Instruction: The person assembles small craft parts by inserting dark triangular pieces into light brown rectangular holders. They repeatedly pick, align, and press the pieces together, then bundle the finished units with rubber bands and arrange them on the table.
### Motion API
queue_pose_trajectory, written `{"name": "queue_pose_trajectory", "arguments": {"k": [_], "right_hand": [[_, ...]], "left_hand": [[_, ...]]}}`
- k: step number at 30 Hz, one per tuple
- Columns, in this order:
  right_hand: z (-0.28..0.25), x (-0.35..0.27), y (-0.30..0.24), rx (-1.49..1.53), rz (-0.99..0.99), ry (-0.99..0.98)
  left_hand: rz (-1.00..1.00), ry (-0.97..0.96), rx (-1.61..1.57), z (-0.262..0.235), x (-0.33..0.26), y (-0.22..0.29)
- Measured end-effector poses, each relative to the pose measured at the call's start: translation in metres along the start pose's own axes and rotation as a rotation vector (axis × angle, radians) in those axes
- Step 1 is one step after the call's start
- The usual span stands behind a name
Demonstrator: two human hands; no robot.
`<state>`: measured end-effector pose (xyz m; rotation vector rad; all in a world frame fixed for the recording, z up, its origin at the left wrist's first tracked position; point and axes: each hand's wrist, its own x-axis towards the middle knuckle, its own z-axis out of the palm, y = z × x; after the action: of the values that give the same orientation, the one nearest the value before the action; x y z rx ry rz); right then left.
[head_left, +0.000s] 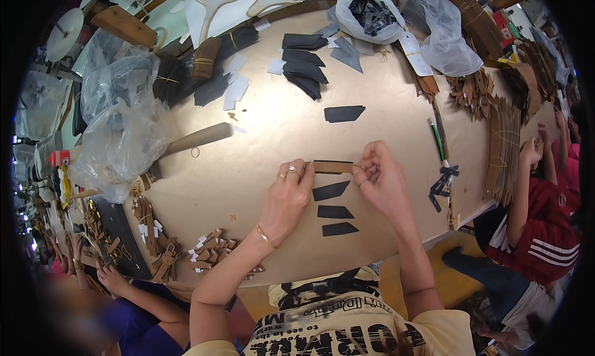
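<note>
A brown leather-like strip (334, 168) lies across a black piece, whose dark edge shows along its upper side. At the strip's left end my left hand (288, 198) has its fingertips pinched together. My right hand (383, 179) pinches the right end between thumb and finger, the other fingers curled. Nearer me, several black slanted pieces lie in a column, the closest to my hands being one black piece (331, 190). Beyond my hands another single black piece (344, 113) lies flat. How much of the black piece is under the strip is partly hidden.
Stacks of black pieces (304, 67) lie at the back. A plastic bag (370, 16) of dark parts stands behind them. On the left are a hammer (198, 139) and crumpled clear bags (118, 114); on the right, a green pencil (436, 139) and brown strip bundles (503, 146). Co-workers sit on both sides.
</note>
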<state>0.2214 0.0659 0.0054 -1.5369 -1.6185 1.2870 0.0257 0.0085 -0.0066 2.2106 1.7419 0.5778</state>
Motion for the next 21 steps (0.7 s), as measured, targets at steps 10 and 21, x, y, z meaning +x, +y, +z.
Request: {"name": "queue_pose_trajectory", "arguments": {"k": [10, 21], "right_hand": [[0.034, -0.036, -0.007, -1.196, -0.525, 0.259], [0.058, -0.031, -0.011, -0.826, -0.441, -0.008]], "left_hand": [[-0.148, 0.071, -0.413, -0.001, 0.007, -0.018], [-0.201, 0.094, -0.511, -0.01, 0.007, -0.015]]}}
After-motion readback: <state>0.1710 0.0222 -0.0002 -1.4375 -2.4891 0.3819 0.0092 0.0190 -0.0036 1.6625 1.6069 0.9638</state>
